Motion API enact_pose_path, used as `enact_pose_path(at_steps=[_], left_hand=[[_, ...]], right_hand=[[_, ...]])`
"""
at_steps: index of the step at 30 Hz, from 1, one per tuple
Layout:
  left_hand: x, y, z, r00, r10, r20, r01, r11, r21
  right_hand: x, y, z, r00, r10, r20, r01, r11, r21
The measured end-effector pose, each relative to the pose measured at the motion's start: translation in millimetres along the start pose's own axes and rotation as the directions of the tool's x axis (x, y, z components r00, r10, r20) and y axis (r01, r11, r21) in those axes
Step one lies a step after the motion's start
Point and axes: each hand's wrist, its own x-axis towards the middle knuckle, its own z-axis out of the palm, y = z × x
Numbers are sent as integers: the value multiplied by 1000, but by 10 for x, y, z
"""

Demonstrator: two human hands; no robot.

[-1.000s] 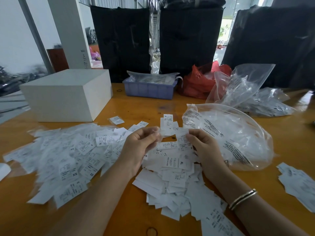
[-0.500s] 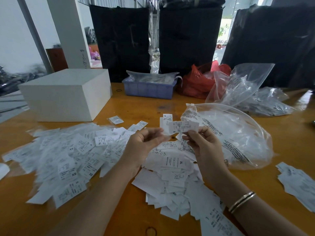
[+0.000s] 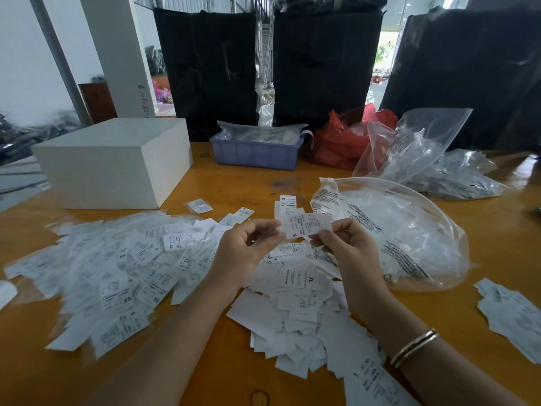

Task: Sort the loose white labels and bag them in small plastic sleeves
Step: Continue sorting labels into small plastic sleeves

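Left of the held label, a blurred heap of sleeved white labels (image 3: pixel 117 276) shows "XS" and "S". The left hand (image 3: pixel 243 253) and right hand (image 3: pixel 348 247) pinch one small white paper label (image 3: pixel 306 225), apparently marked "S", long axis left-right, above the loose white label pile (image 3: pixel 304 312).
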Motion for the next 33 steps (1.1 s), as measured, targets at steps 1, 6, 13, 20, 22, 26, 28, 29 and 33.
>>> enact_pose_path(at_steps=[1, 6, 13, 20, 22, 26, 28, 29, 33], left_hand=[[1, -8, -1, 1000, 9, -6, -9, 1000, 18], [6, -11, -7, 1000, 16, -27, -15, 999, 28], [-2, 13, -8, 1000, 11, -11, -11, 1000, 13], [-5, 15, -6, 999, -30, 34, 28, 998, 50], [-13, 16, -3, 999, -30, 41, 28, 998, 63], [-16, 15, -10, 1000, 0, -14, 1, 997, 73], [-14, 15, -15, 1000, 3, -25, -1, 997, 73], [-11, 17, -18, 1000, 2, -29, 1, 997, 81], [-2, 26, -28, 998, 5, -58, 1, 995, 102]], right_hand=[[-4, 0, 8, 1000, -17, 15, 17, 1000, -24], [9, 27, 18, 992, -75, 98, 88, 987, -136], [35, 34, -43, 973, -122, 198, 177, 940, -291], [-28, 53, 49, 959, -94, 268, 200, 893, -403], [-42, 64, 68, 946, -124, 298, 272, 804, -528], [-87, 80, 103, 907, -128, 402, 372, 692, -619], [-124, 83, 113, 872, -102, 478, 416, 668, -617], [-138, 82, 117, 855, -96, 510, 441, 653, -616], [-98, 69, 86, 873, -123, 471, 413, 701, -581]])
